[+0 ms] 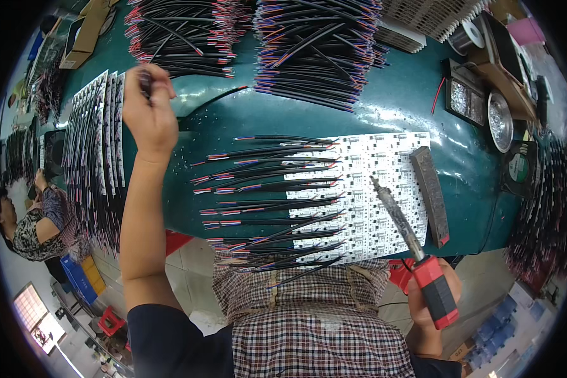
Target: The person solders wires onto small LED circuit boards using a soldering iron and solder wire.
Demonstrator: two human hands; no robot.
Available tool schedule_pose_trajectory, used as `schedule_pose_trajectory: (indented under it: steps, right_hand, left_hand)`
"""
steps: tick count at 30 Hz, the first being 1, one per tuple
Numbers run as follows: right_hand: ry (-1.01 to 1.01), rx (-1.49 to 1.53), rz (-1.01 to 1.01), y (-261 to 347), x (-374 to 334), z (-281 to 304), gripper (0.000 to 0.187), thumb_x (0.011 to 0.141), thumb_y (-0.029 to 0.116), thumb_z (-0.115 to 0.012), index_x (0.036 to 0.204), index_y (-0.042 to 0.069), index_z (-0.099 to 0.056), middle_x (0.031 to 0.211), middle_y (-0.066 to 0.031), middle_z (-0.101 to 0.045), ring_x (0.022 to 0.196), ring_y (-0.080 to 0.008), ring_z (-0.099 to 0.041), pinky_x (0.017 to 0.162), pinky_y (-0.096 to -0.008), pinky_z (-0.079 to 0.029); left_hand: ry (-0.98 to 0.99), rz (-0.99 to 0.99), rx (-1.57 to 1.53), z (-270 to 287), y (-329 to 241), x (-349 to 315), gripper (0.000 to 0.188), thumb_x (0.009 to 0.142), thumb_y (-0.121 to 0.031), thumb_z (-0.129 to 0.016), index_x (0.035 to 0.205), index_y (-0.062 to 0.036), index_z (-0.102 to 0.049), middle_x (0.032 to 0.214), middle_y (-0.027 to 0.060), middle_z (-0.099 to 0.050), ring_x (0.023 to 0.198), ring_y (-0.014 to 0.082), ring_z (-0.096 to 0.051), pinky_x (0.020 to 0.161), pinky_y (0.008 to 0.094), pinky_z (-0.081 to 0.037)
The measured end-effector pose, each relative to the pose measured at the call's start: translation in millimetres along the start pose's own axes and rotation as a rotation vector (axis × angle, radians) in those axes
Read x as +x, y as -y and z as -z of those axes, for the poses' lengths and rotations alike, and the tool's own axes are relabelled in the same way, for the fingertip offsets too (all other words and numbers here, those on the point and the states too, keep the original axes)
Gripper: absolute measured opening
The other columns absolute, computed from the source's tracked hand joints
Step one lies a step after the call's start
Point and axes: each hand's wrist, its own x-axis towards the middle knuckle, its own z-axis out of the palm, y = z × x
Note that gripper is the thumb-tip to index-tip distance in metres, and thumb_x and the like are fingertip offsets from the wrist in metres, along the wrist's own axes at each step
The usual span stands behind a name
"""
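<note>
- Far left: a co-worker [39, 225] in a patterned top is positioned beside the work area.
- Left: white boards [112, 120] with black leads attached lie overlapped in a stack on the green table [252, 116].
- Left hand [152, 120]: raised just beside that stack, fingers curled and blurred; whether they pinch anything cannot be told.
- Upper left to upper centre: two heaps of cut cables, one with reddish ends [183, 34], the other with blue and orange ends [318, 53].
- Below the heaps: a single black cable [217, 97] lies apart, its near end close to the left hand.
- Centre: rows of black cables [258, 184] extend leftward from a white circuit-board panel [375, 151], their right ends overlying it.
- Right of centre: a soldering iron [425, 271] points its tip over the panel; contact cannot be determined.
- A dark bar [429, 195] lies along the panel's right edge.
- Right hand [418, 309]: wrapped about the iron's red-and-black handle.
- Right: a dark tray [455, 113] and a round metal dish [499, 120] hold shiny bits.
</note>
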Motion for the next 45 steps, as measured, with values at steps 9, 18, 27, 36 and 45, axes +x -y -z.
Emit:
schedule_pose_trajectory:
  steps: [9,18,27,36,45]
  right_hand:
    - [-0.074,0.085,-0.094,-24.0,-31.6,-2.2,0.019,0.072,0.003,-0.068,0.089,-0.003,-0.064,0.084,-0.0177,-0.063,0.065,-0.0337,-0.062,0.057,-0.0373,-0.05]
    - [-0.039,0.028,-0.233,-39.0,-46.4,7.6,0.022,0.075,0.005,-0.072,0.096,-0.002,-0.068,0.095,-0.0211,-0.067,0.08,-0.0391,-0.066,0.072,-0.0439,-0.054]
    - [-0.013,-0.009,-0.155,-33.6,-45.9,10.4,0.025,0.075,0.009,-0.071,0.098,-0.001,-0.068,0.101,-0.0221,-0.067,0.083,-0.0401,-0.066,0.075,-0.0448,-0.053]
    - [0.065,-0.023,-0.32,-15.6,-18.2,13.1,0.024,0.081,0.004,-0.073,0.104,-0.001,-0.07,0.103,-0.0192,-0.068,0.089,-0.0342,-0.067,0.081,-0.0417,-0.054]
    - [0.018,0.474,-0.592,-0.6,-4.3,1.4,0.032,0.085,-0.001,-0.072,0.116,-0.001,-0.067,0.099,-0.008,-0.069,0.092,-0.0165,-0.066,0.085,-0.0326,-0.053]
  left_hand:
    - [-0.322,0.174,-0.393,-0.8,-45.9,14.0,0.022,0.108,-0.014,-0.046,0.121,0.0022,-0.054,0.077,0.0086,-0.059,0.055,0.0102,-0.048,0.053,0.0241,-0.043]
    - [-0.082,0.202,-0.168,-20.7,-51.3,8.6,0.023,0.102,-0.02,-0.062,0.097,0.0011,-0.068,0.073,-0.0026,-0.055,0.062,0.0046,-0.048,0.054,0.0207,-0.037]
    - [0.647,0.397,0.244,-24.6,-32.8,9.6,0.02,0.086,-0.017,-0.076,0.092,-0.0004,-0.066,0.085,0.0026,-0.061,0.081,0.0131,-0.053,0.073,0.0289,-0.044]
    - [0.555,0.355,0.152,-29.1,-99.4,21.2,0.018,0.085,-0.019,-0.076,0.09,-0.0043,-0.068,0.075,0.0057,-0.069,0.066,0.0198,-0.063,0.064,0.0322,-0.048]
    - [0.759,0.161,-0.049,-86.8,-153.5,-9.6,0.017,0.081,-0.01,-0.08,0.089,-0.0012,-0.067,0.066,0.0083,-0.057,0.055,0.0169,-0.049,0.053,0.0304,-0.04]
